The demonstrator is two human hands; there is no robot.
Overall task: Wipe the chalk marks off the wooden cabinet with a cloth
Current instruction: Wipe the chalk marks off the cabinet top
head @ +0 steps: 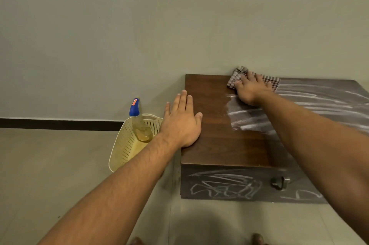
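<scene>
At the scene's nine o'clock, a perforated cream basket (123, 151) on the floor holds a spray bottle (137, 123) with a blue head, just beside the wooden cabinet (219, 145). My left hand (182, 123) lies flat, fingers straight, on the nine o'clock edge of the cabinet top, bracing me. At the top's twelve o'clock edge, against the wall, my right hand (249, 91) presses a checked cloth (237, 77) with spread, straight fingers, curled round nothing. From there toward three o'clock, chalk marks (319, 97) streak the top white. More scribbles (223, 187) cover the front face at six o'clock, near a metal handle (280, 183). The risks, as I judge them: the cloth may only smear powder onto the bare wood, my flat palm may slide off the bunched fabric, and dust swept over the edge may land on the front.
</scene>
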